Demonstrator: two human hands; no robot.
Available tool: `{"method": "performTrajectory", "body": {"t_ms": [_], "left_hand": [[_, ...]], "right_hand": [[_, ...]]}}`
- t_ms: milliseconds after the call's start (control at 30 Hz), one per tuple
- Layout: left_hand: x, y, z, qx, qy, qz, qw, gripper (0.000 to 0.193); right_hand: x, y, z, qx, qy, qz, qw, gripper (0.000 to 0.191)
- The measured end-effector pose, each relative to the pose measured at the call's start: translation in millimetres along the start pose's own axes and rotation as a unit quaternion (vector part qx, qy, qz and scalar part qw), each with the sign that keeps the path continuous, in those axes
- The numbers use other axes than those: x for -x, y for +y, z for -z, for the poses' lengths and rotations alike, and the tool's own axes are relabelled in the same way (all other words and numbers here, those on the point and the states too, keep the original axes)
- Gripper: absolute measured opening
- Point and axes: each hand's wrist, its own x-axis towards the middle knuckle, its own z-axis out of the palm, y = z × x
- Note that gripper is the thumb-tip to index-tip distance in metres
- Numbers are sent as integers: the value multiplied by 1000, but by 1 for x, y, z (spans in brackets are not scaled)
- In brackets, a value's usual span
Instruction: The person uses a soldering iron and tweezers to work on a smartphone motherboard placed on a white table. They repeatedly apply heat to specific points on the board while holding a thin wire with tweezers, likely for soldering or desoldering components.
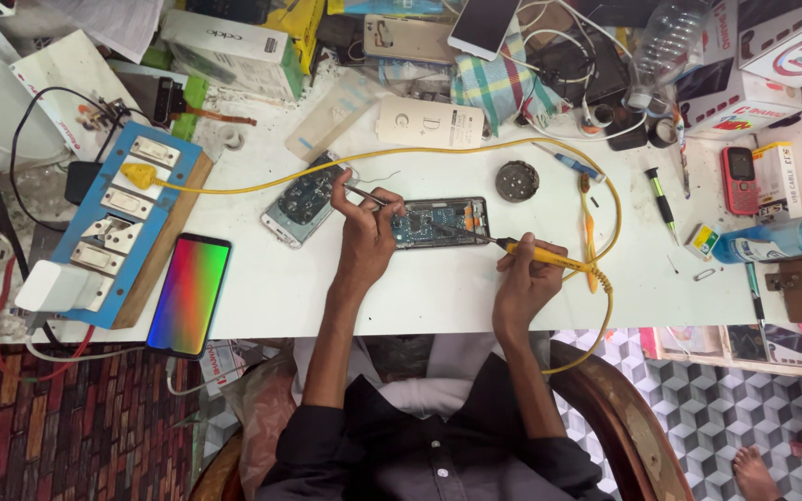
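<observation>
- My left hand (364, 237) pinches thin tweezers (368, 196), its fingers closed on them, tips at the opened phone (440, 223).
- My right hand (526, 274) grips a yellow soldering iron (540, 257), tip on the phone's board.
- That phone lies flat mid-tabletop (475, 288), between both hands.
- A second opened phone (303, 204) sits just left; a phone with a rainbow screen (189, 294) lies near the front edge.
</observation>
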Motion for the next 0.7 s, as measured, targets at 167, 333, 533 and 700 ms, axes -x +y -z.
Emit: {"method": "performTrajectory", "body": {"t_ms": [167, 333, 533, 700], "left_hand": [[0, 0, 2, -7, 0, -9, 1000, 62], [0, 1, 2, -17, 4, -3, 1000, 62], [-1, -1, 4, -24, -2, -3, 1000, 61], [1, -2, 4, -4, -1, 10, 1000, 60]], "right_hand": [[0, 3, 0, -15, 1, -5, 1000, 19], [3, -4, -2, 31, -6, 15, 999, 20], [14, -14, -9, 123, 1, 104, 987, 21], [19, -14, -10, 124, 14, 110, 986, 22]]}}
